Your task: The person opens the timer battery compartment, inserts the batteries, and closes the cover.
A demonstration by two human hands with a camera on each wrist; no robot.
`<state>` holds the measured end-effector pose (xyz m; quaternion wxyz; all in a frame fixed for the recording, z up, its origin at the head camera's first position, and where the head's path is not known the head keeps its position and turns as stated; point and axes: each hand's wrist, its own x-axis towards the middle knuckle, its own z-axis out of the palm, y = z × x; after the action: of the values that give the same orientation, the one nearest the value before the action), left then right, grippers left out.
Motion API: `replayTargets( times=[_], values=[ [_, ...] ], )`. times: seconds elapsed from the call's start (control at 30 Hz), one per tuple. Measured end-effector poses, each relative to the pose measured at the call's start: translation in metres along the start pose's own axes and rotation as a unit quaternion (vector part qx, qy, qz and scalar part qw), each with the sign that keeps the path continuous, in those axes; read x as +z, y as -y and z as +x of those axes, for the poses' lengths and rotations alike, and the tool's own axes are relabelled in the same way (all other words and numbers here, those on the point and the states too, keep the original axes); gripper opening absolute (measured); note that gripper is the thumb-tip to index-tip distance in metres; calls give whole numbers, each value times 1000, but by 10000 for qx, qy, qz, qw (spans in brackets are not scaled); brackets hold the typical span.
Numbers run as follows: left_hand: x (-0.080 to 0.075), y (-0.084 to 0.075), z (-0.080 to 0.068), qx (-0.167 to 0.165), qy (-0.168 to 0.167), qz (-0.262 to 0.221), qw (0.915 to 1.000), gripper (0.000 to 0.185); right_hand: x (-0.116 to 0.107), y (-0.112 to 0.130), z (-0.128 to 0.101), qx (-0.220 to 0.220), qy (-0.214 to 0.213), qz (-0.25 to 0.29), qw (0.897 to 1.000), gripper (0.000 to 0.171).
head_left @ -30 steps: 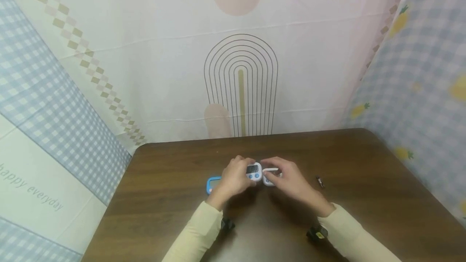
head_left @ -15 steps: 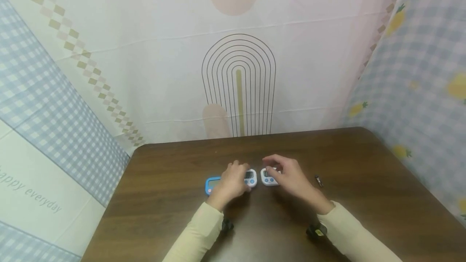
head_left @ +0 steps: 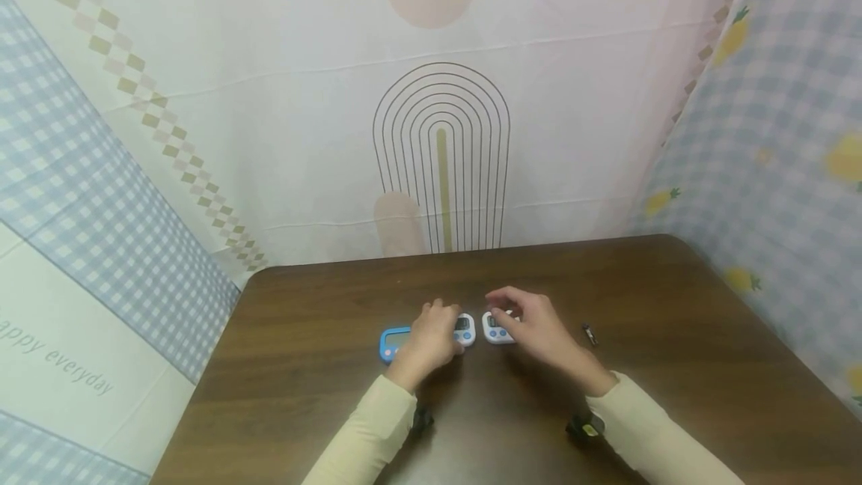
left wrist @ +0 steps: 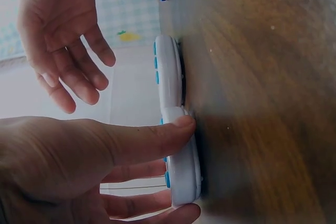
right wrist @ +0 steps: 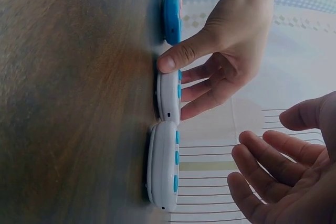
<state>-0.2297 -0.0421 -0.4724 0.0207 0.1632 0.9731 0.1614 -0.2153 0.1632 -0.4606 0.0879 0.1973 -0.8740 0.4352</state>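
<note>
Two white digital timers with blue buttons lie side by side on the table, with a narrow gap between them in the head view. My left hand [head_left: 431, 339] holds the left white timer [head_left: 465, 337] by its edges, thumb on the near side and fingers on the far side. It covers much of that timer. Above the right white timer [head_left: 495, 334], my right hand [head_left: 539, 326] hovers with loosely bent fingers. In the right wrist view that hand [right wrist: 294, 171] is apart from the right timer [right wrist: 164, 166] and holds nothing.
A blue timer [head_left: 392, 341] lies left of the left hand, partly hidden by it. Off to the right on the brown table [head_left: 673, 365] lies a small battery [head_left: 590, 334]. A patterned cloth [head_left: 323, 133] hangs behind the table.
The left timer, tilted up against the right one a second ago, now lies flat with a gap beside it. My right hand has let go of its timer. Little differs since half a second ago.
</note>
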Motion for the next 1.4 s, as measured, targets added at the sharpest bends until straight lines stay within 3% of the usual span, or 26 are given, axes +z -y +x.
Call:
replayTargets(
  times=[0.37,0.63,0.93,1.4],
  values=[
    [-3,0,-1,61,11,711,9975,75,1,-3,-2,109,54,10,9999,21],
    [-17,17,-7,-107,147,676,9975,79,2,-4,-1,161,120,8,9998,22],
    [-36,37,-13,-608,539,689,9943,88,-2,-2,1,275,173,-69,9994,23],
    [-33,44,-18,-829,597,695,9923,74,0,-4,0,205,193,-63,9996,22]
  ],
)
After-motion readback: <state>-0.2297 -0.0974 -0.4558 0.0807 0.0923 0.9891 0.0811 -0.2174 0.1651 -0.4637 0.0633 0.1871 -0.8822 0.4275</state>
